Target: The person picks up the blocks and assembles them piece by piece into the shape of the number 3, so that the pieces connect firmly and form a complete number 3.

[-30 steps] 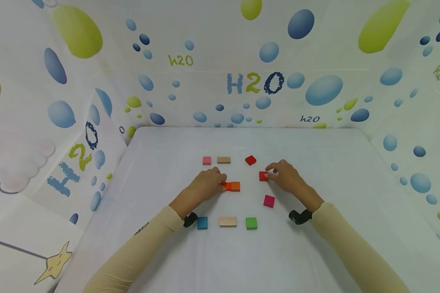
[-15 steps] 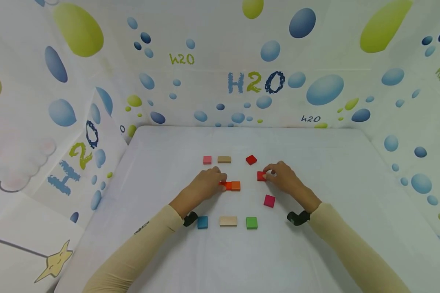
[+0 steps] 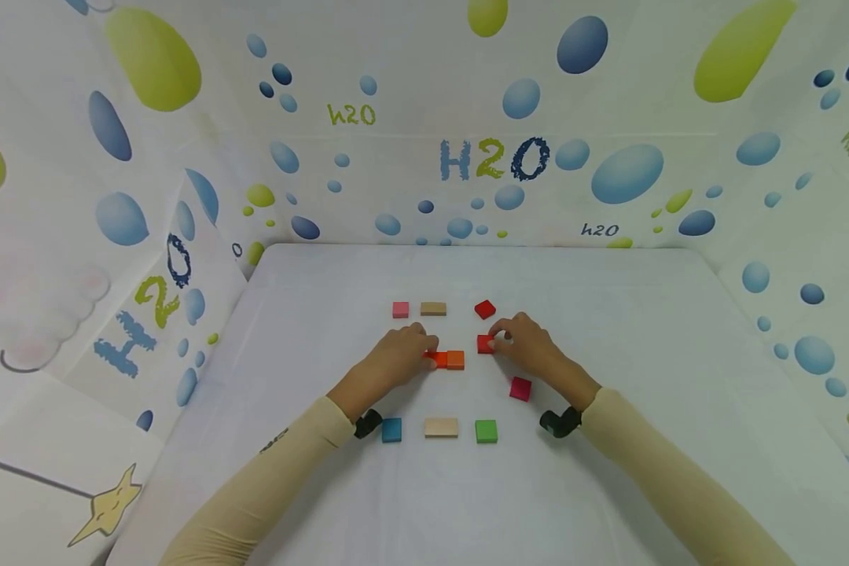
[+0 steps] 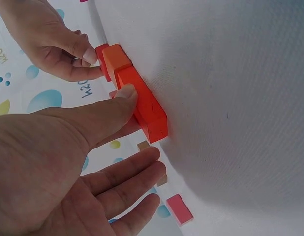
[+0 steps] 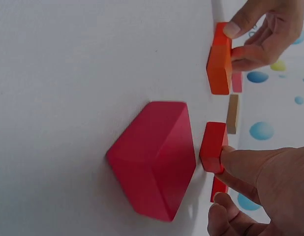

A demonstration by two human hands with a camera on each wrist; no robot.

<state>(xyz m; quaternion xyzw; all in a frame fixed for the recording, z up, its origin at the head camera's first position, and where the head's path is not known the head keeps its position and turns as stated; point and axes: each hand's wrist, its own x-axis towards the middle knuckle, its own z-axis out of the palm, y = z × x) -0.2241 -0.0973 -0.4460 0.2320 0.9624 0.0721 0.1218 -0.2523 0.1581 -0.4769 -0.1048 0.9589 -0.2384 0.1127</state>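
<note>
My left hand pinches a long orange-red block between thumb and finger, its other fingers spread. An orange block sits end to end with it on the right. With thumb and forefinger my right hand pinches a red block, a short gap to the right of the orange one in the head view. The right wrist view shows a crimson block large and near, below my right hand on the table. Fingers partly cover both held blocks.
On the white table, a pink block, a tan block and a tilted red block lie farther back. Nearer are a blue block, a beige block and a green block.
My right hand has moved left with the red block, bringing it closer to the orange block. My left hand has stayed in place on its block.
</note>
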